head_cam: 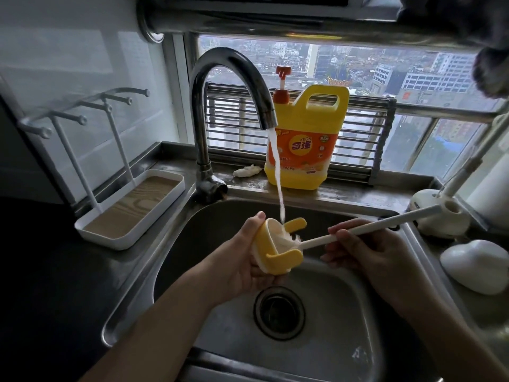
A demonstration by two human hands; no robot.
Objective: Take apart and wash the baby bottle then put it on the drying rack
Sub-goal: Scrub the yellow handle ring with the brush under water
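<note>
Head view, with the sink [192, 230] as landmark:
Left hand [242, 260]: over the sink's middle, above the drain [278, 312], wrapped around the yellow bottle collar [278, 250].
Yellow bottle collar: tipped on its side, two handles pointing right, water stream [278, 183] landing on it.
Right hand [366, 252]: over the sink's right half, fingers pinched on the white brush [358, 230], whose bristles are inside the collar.
Faucet [203, 128]: behind the sink, running.
Drying rack [132, 208]: left of the sink, tray bare.
Detergent jug [305, 144]: on the ledge behind the sink.
</note>
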